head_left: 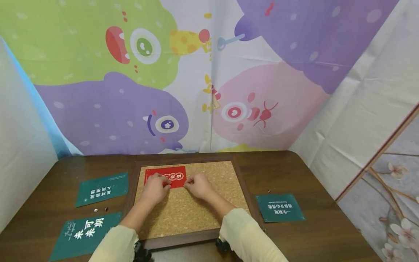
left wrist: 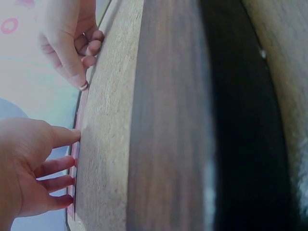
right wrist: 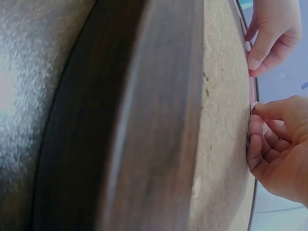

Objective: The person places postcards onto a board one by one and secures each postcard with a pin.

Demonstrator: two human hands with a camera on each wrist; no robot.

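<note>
A red card (head_left: 178,178) with white lettering lies on the cork board (head_left: 196,214), near its far left corner. My left hand (head_left: 155,187) rests on the card's left part; in the left wrist view that same hand (left wrist: 29,166) has its fingers spread fairly straight, tips touching the card. At the card's near right corner my right hand (head_left: 199,185) brings thumb and forefinger together. In the right wrist view the right hand (right wrist: 284,149) pinches a small pale tack-like thing (right wrist: 256,104) against the card's edge, its other fingers curled. Fingertips mostly hide that small thing.
Dark wood frames the board on the brown table (head_left: 314,233). Two green cards, an upper one (head_left: 114,185) and a lower one (head_left: 70,243), lie left; another green card (head_left: 281,213) lies right. Small metallic bits (head_left: 96,210) sit between the left cards. A cartoon curtain (head_left: 262,127) hangs behind.
</note>
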